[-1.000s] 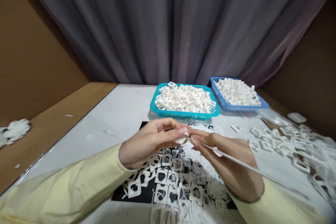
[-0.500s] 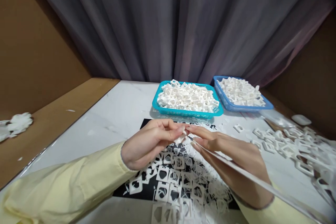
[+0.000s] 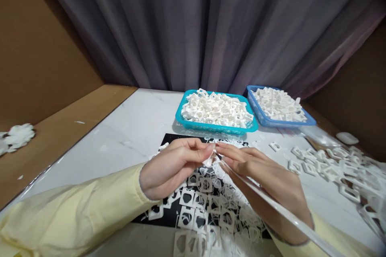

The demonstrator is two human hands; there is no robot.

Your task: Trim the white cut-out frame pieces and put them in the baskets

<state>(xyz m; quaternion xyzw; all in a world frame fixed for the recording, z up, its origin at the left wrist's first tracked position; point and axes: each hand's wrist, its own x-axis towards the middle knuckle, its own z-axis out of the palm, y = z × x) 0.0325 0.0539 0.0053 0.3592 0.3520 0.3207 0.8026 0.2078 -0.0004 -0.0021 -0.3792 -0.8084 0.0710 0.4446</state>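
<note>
Between thumb and fingers, my left hand (image 3: pixel 177 162) pinches a small white piece (image 3: pixel 208 161) above a black mat (image 3: pixel 171 217). My right hand (image 3: pixel 265 180) is closed around a long, thin white strip (image 3: pixel 280 204), whose tip meets the small piece. The strip runs from the fingertips down to the lower right. The fingertips of both hands nearly touch. Many flat white pieces with cut-out openings (image 3: pixel 187 197) lie on the mat under and between the hands.
Behind the hands stands a teal basket (image 3: pixel 217 129) heaped with white pieces, with a blue basket (image 3: pixel 285 123) of similar pieces to its right. Loose white frames (image 3: pixel 331 172) spread across the right side. White pieces (image 3: pixel 21 135) lie on the brown ledge at left.
The view has shifted slightly. The small white piece between my fingertips shows at a slightly different angle, and the strip's far end has swung a little leftward.
</note>
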